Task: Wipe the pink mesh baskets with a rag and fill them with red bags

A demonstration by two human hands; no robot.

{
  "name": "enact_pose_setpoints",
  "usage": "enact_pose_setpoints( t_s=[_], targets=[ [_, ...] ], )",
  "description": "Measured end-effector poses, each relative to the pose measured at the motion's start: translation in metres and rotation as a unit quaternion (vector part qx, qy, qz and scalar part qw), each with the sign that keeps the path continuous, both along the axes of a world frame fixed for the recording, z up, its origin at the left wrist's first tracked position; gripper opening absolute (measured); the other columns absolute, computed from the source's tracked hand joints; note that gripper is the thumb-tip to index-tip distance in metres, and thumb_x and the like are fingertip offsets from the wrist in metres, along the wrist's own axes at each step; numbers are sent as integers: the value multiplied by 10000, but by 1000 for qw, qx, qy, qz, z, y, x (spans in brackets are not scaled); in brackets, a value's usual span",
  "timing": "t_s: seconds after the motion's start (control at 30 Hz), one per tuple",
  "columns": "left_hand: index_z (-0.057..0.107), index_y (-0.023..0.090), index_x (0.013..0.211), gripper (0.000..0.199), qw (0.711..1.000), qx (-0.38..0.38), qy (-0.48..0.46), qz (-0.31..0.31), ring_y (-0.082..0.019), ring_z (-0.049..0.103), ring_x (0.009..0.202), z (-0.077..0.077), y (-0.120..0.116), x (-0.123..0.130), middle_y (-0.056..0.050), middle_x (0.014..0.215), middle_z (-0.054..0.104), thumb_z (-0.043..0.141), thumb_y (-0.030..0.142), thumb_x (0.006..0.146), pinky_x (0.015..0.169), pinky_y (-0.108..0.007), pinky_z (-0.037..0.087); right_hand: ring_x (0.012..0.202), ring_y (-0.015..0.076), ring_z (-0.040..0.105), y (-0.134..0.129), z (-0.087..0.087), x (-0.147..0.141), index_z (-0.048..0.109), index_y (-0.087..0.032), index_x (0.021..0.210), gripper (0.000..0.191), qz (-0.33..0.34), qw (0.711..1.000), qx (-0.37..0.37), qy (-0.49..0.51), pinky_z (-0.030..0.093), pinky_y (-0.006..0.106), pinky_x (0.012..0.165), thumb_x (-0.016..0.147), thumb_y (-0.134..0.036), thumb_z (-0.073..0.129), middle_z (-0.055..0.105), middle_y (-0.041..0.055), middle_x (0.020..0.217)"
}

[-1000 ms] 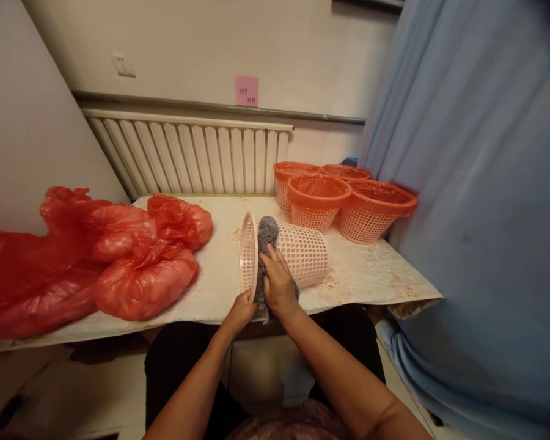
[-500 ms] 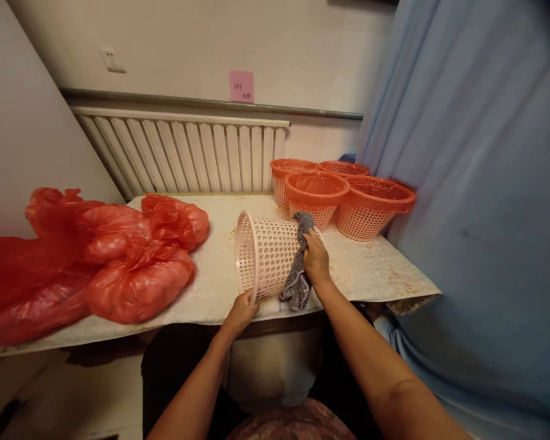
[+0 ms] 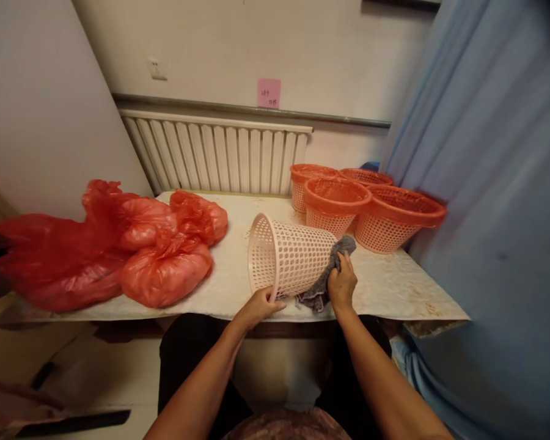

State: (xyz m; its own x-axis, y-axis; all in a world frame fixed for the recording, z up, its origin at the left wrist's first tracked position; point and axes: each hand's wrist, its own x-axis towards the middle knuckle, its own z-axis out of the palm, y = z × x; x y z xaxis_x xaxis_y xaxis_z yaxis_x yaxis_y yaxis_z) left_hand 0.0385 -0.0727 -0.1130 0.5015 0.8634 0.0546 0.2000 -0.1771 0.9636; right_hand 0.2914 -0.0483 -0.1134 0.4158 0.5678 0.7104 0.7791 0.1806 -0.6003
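A pale pink perforated basket (image 3: 302, 253) lies on its side over the cloth-covered table, its open mouth facing left. My left hand (image 3: 259, 305) grips the lower edge of its rim, thumb on the rim. A grey cloth (image 3: 321, 289) is held in my right hand (image 3: 343, 282) and pressed against the basket's base end at the right. Part of the cloth hangs down below the basket's side.
Red plastic bags (image 3: 165, 272), full and knotted, cover the table's left part. Several baskets (image 3: 337, 198) lined with red bags stand at the back right. A blue curtain (image 3: 495, 214) hangs on the right; a radiator (image 3: 220, 153) runs behind the table (image 3: 238, 211).
My right hand has moved with the grey cloth from the basket's side to its base end. The whole view has shifted, so things appear further right.
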Motion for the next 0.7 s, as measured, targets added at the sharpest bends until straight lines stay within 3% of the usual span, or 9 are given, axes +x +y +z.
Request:
enact_pose_setpoints(
  t_s=[0.17,0.37,0.53,0.7],
  targets=[
    [648,105,1119,436,999,13,-45,-3,-240,604,1016,12,-2,1,-79,1099,689,611,213,699,944,-338,441,1363,224,380,-28,7,-56,533,-133,1282,527,80,996,20,-22,338,468,1124,788,-61,364,430,136,1450],
    [634,82,1073,462,996,41,-73,21,-226,586,919,12,-8,4,-73,1003,680,626,390,729,862,-309,469,1367,213,379,-57,34,-110,477,-188,1343,587,227,968,68,-83,361,476,1118,789,-29,364,417,103,1464],
    [627,69,1057,504,994,64,-74,46,-230,566,909,17,-14,4,-90,982,663,528,494,804,836,-301,459,1387,214,344,-53,56,-120,479,-180,1340,602,258,957,66,-114,342,482,1136,772,-7,376,403,99,1474],
    [634,67,975,550,991,74,-65,91,-214,558,844,19,-12,4,-86,891,650,455,568,834,792,-289,452,1396,197,325,-22,65,-108,512,-159,1303,616,261,953,48,-145,314,471,1154,734,22,362,403,97,1475]
  ],
)
